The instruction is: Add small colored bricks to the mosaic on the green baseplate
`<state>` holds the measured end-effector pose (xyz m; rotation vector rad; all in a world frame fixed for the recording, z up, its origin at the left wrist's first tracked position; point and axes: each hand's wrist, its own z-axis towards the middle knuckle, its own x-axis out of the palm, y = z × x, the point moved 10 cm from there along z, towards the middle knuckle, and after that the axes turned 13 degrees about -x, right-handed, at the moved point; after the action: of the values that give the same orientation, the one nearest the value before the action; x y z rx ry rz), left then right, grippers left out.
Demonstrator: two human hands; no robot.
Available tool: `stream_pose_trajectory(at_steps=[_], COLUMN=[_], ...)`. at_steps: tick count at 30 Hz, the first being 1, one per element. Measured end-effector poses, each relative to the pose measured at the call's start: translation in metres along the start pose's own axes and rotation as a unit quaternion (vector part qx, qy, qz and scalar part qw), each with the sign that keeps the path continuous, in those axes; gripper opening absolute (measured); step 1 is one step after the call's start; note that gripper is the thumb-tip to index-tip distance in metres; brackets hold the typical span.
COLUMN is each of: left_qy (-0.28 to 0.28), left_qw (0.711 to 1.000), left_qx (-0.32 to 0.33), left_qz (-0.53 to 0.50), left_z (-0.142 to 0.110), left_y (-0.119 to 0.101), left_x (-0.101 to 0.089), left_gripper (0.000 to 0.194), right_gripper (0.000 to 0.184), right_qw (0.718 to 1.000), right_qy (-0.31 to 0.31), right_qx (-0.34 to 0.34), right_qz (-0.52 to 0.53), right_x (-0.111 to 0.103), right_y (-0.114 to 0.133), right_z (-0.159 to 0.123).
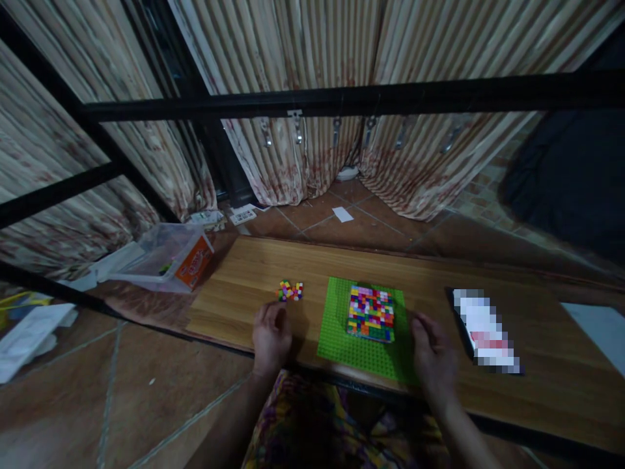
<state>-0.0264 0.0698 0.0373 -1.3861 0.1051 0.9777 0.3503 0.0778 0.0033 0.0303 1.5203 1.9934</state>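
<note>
A green studded baseplate [336,326] lies on the wooden table in front of me. On it stands a square block of many-coloured toy bricks [371,312], its top a patchwork of small pieces. To the left is a small heap of loose toy bricks [290,290]. My left hand [272,335] is just in front of that heap, its fingers curled inward; what they hold, if anything, is hidden. Beside the baseplate's right edge is my right hand [434,355], with thumb and fingers drawn together. Whether a small piece is between them cannot be made out.
A phone-like object [486,332] with a blurred screen lies on the table's right side. A clear plastic bin [161,260] with an orange label stands left of the table [229,286]. A black metal bar [312,101] with hanging clips crosses ahead, before striped curtains [312,52].
</note>
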Motion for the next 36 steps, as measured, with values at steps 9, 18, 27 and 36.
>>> stream_pose_trajectory(at_steps=[9, 18, 27, 36], left_qy=[-0.004, 0.006, 0.115, 0.384], left_qw=[0.985, 0.989, 0.983, 0.853], left_qx=[0.020, 0.004, -0.099, -0.182], left_qz=[0.170, 0.151, -0.099, -0.303], left_z=[0.019, 0.019, 0.001, -0.065], left_y=[0.016, 0.011, 0.000, -0.068], left_x=[-0.004, -0.004, 0.015, 0.055], left_gripper=[0.017, 0.014, 0.011, 0.013], right_gripper=[0.043, 0.041, 0.036, 0.026], right_qw=[0.990, 0.992, 0.996, 0.953], right_qy=[0.056, 0.053, 0.017, 0.243], right_qx=[-0.058, -0.068, -0.074, -0.129], right_qz=[-0.116, -0.097, -0.053, 0.130], right_x=[0.007, 0.008, 0.001, 0.056], right_y=[-0.002, -0.001, 0.007, 0.122], right_z=[-0.003, -0.004, -0.003, -0.059])
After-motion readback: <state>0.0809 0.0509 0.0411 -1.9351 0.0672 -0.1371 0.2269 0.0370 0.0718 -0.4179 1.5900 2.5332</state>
